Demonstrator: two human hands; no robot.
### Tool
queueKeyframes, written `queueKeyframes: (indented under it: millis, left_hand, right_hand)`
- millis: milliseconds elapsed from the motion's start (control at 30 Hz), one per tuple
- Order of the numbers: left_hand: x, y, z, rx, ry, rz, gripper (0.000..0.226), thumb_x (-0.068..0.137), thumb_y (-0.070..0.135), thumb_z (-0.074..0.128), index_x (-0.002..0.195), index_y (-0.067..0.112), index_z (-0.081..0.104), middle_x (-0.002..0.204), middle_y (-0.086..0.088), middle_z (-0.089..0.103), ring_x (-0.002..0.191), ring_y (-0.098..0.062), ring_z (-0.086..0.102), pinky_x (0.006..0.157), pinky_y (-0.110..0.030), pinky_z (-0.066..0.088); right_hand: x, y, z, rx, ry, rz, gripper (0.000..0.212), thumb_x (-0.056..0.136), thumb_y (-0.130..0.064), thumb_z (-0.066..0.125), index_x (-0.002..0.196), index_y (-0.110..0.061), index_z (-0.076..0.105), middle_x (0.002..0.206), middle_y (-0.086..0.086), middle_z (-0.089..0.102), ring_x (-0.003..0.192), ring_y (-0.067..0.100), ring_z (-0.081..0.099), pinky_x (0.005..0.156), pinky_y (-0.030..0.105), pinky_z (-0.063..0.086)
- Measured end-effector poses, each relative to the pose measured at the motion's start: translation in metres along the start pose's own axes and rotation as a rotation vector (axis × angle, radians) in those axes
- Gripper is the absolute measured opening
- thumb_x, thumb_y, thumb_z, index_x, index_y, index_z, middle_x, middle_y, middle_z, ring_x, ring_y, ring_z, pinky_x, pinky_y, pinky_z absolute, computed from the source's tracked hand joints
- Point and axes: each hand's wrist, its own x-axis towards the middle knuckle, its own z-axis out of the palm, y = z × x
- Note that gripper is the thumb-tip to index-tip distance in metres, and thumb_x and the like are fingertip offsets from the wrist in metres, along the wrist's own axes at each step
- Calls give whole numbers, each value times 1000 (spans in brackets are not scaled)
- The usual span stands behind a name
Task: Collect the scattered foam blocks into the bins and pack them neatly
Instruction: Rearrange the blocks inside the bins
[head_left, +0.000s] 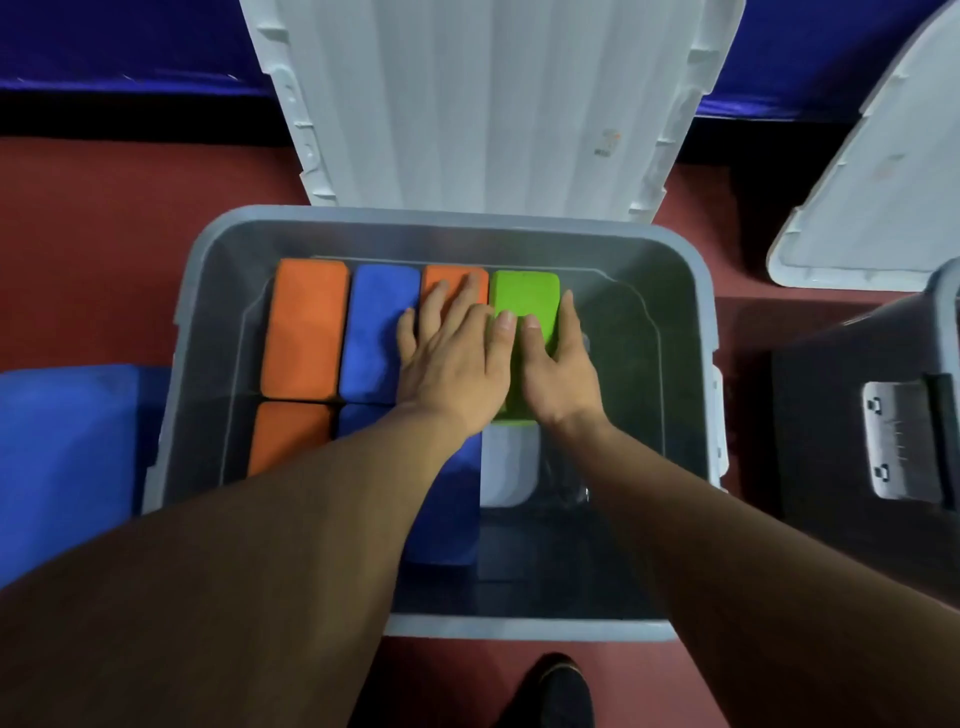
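Observation:
A grey bin (447, 221) stands open in front of me with foam blocks packed in rows inside. At the back lie an orange block (306, 327), a blue block (374, 327), a second orange block (449, 283) and a green block (524, 299). Nearer me are another orange block (288, 436), a blue block (447, 519) and a white block (509, 467). My left hand (452, 358) lies flat on the second orange block with its fingers spread. My right hand (556, 364) holds the green block, fingers on top, thumb along its right side.
The bin's white lid (483, 104) stands upright behind it. A second dark bin (862, 410) with its own lid (878, 197) is at the right. A large blue foam block (67, 457) lies on the red floor at the left. My shoe (550, 691) shows below.

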Motion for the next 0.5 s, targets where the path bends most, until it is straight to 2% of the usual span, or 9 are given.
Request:
queueKeyframes:
  millis: [67,167,267,433,500]
  left_hand:
    - [0,-12,6,62,-59,15,54,107,49,12,154,34,34,169,17,-3,154,-10,-11,124,-47,-5]
    - [-3,-25,16,164,-78,55,63,100,53,-2,161,37,2,165,17,-22,152,-12,-24,124,-44,-12]
    - [-4,-32,25,284,-53,60,69,91,55,-13,157,37,-15,163,13,-29,151,-16,-28,123,-45,-14]
    - [-5,-32,18,228,-51,52,59,105,48,8,159,34,-13,165,11,-25,151,-12,-26,122,-47,-17]
    - [-11,-40,9,166,-5,45,63,102,51,5,161,31,-7,167,11,-18,153,-11,-21,122,-45,-17]
  right_hand:
    - [5,6,7,-15,0,8,65,107,-45,40,163,-34,11,158,7,42,140,31,45,113,35,34]
    - [9,13,15,8,24,-19,64,107,-43,40,163,-34,11,159,5,40,141,26,44,111,27,31]
    - [8,16,18,3,24,-35,64,108,-42,40,163,-31,9,161,4,37,142,23,42,109,26,30]
    - [7,11,15,-82,-1,-35,66,108,-45,38,163,-29,6,162,9,34,144,28,40,114,35,31]
    - [2,9,12,-125,16,-38,68,107,-46,39,163,-30,5,163,10,31,146,28,37,116,34,28]
